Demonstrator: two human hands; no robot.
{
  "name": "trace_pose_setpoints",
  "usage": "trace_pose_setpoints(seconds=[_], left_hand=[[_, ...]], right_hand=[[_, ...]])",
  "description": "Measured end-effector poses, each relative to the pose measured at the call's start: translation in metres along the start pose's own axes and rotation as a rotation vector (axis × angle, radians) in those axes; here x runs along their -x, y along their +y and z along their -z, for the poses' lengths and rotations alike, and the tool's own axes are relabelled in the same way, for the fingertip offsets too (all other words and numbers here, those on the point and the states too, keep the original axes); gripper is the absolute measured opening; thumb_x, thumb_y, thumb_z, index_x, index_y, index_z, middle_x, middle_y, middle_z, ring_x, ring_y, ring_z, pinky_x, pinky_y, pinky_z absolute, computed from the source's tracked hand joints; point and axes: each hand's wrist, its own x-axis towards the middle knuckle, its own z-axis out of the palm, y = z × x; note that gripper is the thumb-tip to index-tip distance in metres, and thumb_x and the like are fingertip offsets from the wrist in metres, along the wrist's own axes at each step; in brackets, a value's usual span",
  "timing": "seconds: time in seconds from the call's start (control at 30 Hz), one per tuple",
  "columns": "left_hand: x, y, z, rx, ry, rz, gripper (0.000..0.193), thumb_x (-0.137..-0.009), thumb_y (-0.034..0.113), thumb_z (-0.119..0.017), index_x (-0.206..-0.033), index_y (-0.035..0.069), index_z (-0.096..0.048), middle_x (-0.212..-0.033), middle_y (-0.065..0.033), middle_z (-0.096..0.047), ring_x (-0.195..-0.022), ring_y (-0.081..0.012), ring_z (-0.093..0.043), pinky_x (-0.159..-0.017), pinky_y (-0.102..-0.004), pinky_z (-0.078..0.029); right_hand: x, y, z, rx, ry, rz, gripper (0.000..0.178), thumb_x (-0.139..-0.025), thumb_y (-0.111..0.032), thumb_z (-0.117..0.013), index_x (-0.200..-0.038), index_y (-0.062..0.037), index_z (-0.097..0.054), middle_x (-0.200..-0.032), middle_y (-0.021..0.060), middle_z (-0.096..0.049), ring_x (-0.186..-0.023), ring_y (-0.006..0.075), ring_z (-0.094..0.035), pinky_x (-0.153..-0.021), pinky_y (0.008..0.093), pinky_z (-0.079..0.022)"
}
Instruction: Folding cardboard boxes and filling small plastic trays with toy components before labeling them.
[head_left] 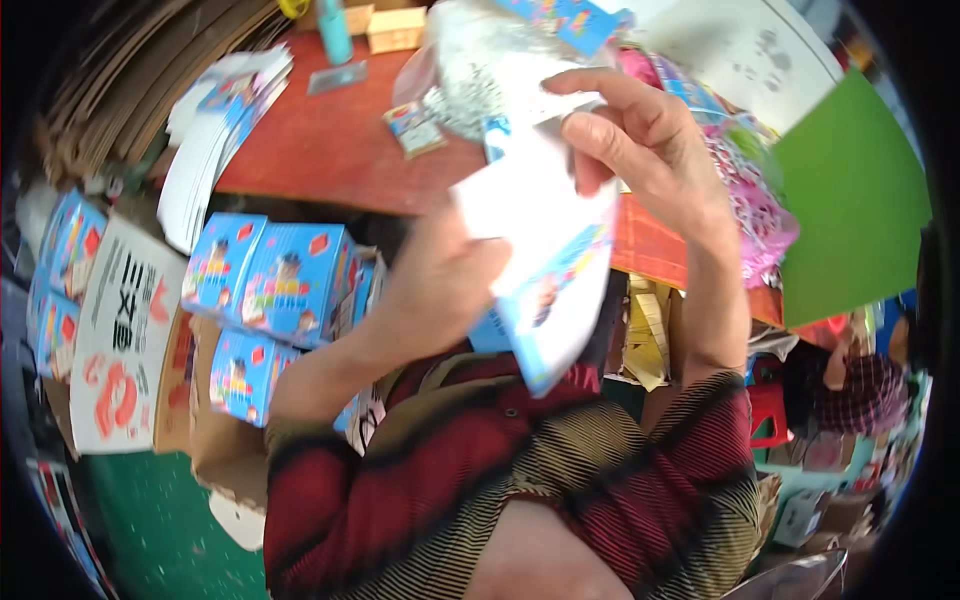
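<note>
Crossing the red table's (330, 140) near edge lengthwise, a card box (555, 285); left hand (432, 270) pinches its side, right hand (655, 150) curls at its table end, grip unclear.

The right hand (645, 145) is raised farther out than the left hand (445, 265), both bare.
The left hand, blurred, grips with the left thumb (488, 264) uppermost; the left forearm (345, 345) slants up to it from below and left. Beyond and right of it, the right hand arches, right index finger (605, 84) and right thumb (602, 138) pointing left, tips apart; the right forearm (716, 300) rises steeply beneath its wrist.
</note>
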Motion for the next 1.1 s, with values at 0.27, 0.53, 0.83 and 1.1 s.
trace_pose_setpoints(seconds=[0.27, 0.53, 0.83, 1.1], left_hand=[[0.016, 0.006, 0.062, 0.225, -0.066, 0.275, 0.029, -0.075, 0.005, -0.045, -0.101, -0.006, -0.049, -0.094, -0.0083, -0.055, -0.086, -0.0124, -0.051, -0.074, -0.0243, -0.039], [-0.009, 0.005, 0.054, 0.126, -0.078, 0.182, 0.033, -0.079, 0.008, -0.045, -0.11, -0.003, -0.044, -0.101, -0.01, -0.053, -0.091, -0.0154, -0.051, -0.082, -0.0274, -0.038], [-0.056, -0.099, 0.067, 0.21, 0.002, 0.157, 0.031, -0.081, 0.01, -0.045, -0.109, 0.0, -0.046, -0.102, -0.0078, -0.053, -0.089, -0.013, -0.052, -0.08, -0.0258, -0.039], [-0.058, -0.103, 0.067, 0.267, -0.012, 0.193, 0.029, -0.081, 0.01, -0.045, -0.109, 0.002, -0.047, -0.101, -0.0061, -0.054, -0.09, -0.0119, -0.052, -0.079, -0.0247, -0.04]], right_hand=[[0.053, 0.06, 0.033, 0.263, 0.461, 0.273, 0.032, -0.075, -0.011, -0.056, -0.105, -0.0012, -0.048, -0.098, 0.006, -0.05, -0.085, 0.0142, -0.05, -0.077, 0.0257, -0.039], [0.082, 0.064, 0.053, 0.446, 0.114, -0.039, 0.031, -0.072, -0.015, -0.06, -0.099, -0.0024, -0.053, -0.085, 0.0082, -0.058, -0.081, 0.0163, -0.054, -0.066, 0.0279, -0.045], [0.104, 0.107, 0.046, 0.611, 0.248, -0.009, 0.028, -0.071, -0.005, -0.057, -0.099, -0.0049, -0.054, -0.08, 0.0108, -0.057, -0.072, 0.0238, -0.057, -0.061, 0.0307, -0.045], [0.088, 0.11, 0.027, 0.772, 0.264, -0.052, 0.025, -0.07, -0.007, -0.056, -0.094, -0.0038, -0.054, -0.084, 0.0121, -0.055, -0.079, 0.0273, -0.052, -0.067, 0.0341, -0.042]])
